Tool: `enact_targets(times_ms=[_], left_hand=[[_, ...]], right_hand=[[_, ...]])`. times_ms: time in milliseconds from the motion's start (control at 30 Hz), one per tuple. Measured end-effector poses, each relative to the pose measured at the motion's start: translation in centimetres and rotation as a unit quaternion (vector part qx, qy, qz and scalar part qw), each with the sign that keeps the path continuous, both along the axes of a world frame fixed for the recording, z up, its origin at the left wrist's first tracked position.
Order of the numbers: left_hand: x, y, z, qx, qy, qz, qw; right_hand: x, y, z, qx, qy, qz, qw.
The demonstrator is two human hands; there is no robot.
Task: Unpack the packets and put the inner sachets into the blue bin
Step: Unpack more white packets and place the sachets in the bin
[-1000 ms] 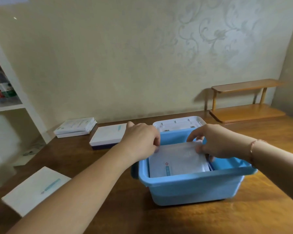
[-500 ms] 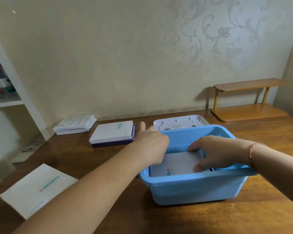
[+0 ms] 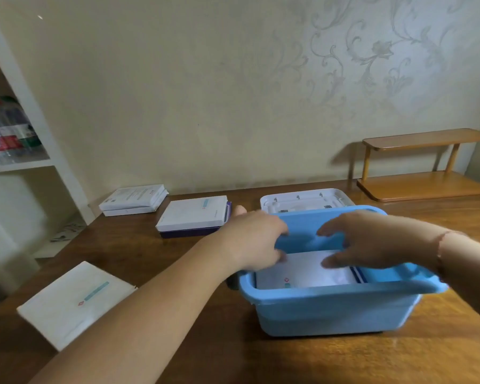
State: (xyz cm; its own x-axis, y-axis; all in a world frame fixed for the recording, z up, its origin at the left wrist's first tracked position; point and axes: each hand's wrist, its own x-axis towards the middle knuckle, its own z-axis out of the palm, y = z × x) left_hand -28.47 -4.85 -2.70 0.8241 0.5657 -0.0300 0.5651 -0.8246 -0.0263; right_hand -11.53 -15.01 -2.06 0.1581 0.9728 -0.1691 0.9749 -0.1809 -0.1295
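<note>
The blue bin (image 3: 333,309) stands on the wooden table in front of me. A white sachet (image 3: 302,273) with a small red and teal mark lies flat inside it. My left hand (image 3: 252,242) hovers over the bin's left rim, fingers loosely bent above the sachet's left edge. My right hand (image 3: 372,239) is over the bin's middle, fingers spread and relaxed, just above the sachet. Neither hand holds anything. Another white packet (image 3: 75,300) lies on the table at the near left.
A white box on a purple base (image 3: 194,217) and a stack of white packets (image 3: 135,199) sit toward the back left. A white plastic lid (image 3: 302,200) lies behind the bin. A small wooden shelf (image 3: 421,167) stands at the back right, a white shelving unit (image 3: 34,128) at left.
Both hands lowered the white sachet into the bin, let it go, and have now lifted slightly with fingers opened. The sachet lies flat inside.
</note>
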Motion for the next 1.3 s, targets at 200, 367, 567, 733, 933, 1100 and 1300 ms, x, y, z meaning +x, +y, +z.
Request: enact_targets(times_ms=[200, 367, 567, 733, 933, 1100, 1300], left_hand=[[-9.7, -0.8, -0.9, -0.016, -0.354, 0.029, 0.935], [-20.5, -0.2, -7.2, 0.089, -0.322, 0.172, 0.927], [-29.0, -0.4, -10.9, 0.120, -0.135, 0.302, 0.936], [-30.6, 0.1, -11.5, 0.123, -0.260, 0.332, 0.898], [-30.7, 0.6, -8.7, 0.055, -0.470, 0.377, 0.796], [-31.3, 1.0, -8.2, 0.028, -0.478, 0.369, 0.797], [-31.7, 0.8, -7.8, 0.031, -0.502, 0.349, 0.790]], right_hand=[[-7.7, -0.7, 2.2, 0.413, 0.134, 0.107, 0.895], [-17.6, 0.5, -1.5, 0.378, 0.185, 0.276, 0.864], [-23.3, 6.1, -8.6, 0.146, 0.171, 0.270, 0.936], [-25.3, 8.5, -11.2, 0.189, 0.158, 0.269, 0.931], [-27.8, 10.0, -11.5, 0.400, 0.124, 0.364, 0.832], [-30.0, 10.8, -11.3, 0.433, 0.087, 0.353, 0.825], [-31.9, 11.3, -11.1, 0.351, 0.052, 0.318, 0.879]])
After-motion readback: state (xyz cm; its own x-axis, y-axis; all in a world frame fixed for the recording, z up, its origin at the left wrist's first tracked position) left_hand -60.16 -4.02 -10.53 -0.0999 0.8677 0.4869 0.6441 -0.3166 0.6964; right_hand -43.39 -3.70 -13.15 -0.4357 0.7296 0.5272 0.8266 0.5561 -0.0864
